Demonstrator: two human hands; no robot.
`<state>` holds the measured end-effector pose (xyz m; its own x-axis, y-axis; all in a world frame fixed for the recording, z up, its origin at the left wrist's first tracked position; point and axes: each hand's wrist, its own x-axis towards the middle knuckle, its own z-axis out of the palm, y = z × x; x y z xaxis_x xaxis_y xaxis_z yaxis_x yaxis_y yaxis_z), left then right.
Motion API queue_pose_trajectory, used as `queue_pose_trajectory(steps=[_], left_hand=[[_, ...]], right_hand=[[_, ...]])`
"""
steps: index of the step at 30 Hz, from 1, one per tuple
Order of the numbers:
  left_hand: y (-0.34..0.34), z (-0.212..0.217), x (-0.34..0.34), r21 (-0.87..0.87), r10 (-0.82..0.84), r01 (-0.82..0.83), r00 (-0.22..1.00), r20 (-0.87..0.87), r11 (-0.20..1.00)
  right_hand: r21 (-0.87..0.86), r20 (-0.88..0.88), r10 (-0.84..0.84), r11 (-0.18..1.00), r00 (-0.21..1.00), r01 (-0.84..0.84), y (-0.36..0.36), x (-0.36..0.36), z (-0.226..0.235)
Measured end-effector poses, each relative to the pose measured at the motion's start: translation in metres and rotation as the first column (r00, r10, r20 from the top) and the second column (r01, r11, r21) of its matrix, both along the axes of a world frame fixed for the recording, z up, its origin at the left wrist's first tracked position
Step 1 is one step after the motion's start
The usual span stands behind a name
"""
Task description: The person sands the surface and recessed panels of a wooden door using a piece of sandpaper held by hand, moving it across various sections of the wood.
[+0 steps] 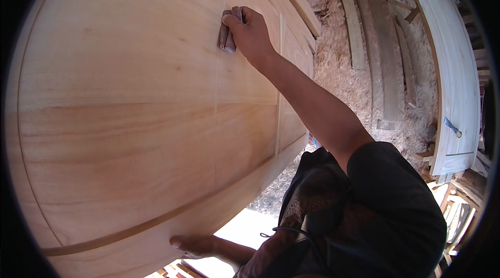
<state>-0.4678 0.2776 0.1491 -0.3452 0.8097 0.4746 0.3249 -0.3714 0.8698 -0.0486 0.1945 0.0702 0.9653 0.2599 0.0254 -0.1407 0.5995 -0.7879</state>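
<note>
A large pale wooden door (120,137) with panelled sections and a grooved border fills the left and middle of the view. My right hand (252,33) is closed around a folded piece of reddish-brown sandpaper (227,41), pressed against the door's surface near the far side. A thin pale line runs along the wood just below that hand. At the near edge of the door, my left hand (200,246) grips the rim, its thumb over the edge and its other fingers partly hidden below.
To the right, wooden planks (383,64) lie on ground covered with sawdust (338,54). A whitish panel (458,69) stands raised at the far right, with a blue paintbrush (453,127) on it. Wood scraps (461,220) are piled at the lower right.
</note>
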Motion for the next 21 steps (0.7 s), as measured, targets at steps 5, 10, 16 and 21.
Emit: queue_pose_trajectory(steps=[5,10,16,21], left_hand=[[-0.009,0.003,0.012,0.005,-0.011,0.010,0.992,0.128,1.000],[-0.005,-0.001,0.000,0.071,-0.093,0.089,0.994,0.049,0.993],[-0.004,-0.003,-0.012,-0.007,-0.107,0.108,0.991,0.087,0.994],[-0.008,-0.002,0.004,0.048,-0.089,0.087,0.995,0.037,0.995]], right_hand=[[-0.199,0.270,-0.188,0.949,0.944,0.246,0.015,-0.075,-0.027],[-0.133,-0.009,0.006,0.991,1.000,-0.007,-0.004,0.006,0.005],[-0.102,0.055,-0.050,0.993,0.997,0.056,0.006,-0.065,-0.008],[-0.125,-0.070,-0.046,0.991,0.996,0.037,0.004,-0.004,0.007]])
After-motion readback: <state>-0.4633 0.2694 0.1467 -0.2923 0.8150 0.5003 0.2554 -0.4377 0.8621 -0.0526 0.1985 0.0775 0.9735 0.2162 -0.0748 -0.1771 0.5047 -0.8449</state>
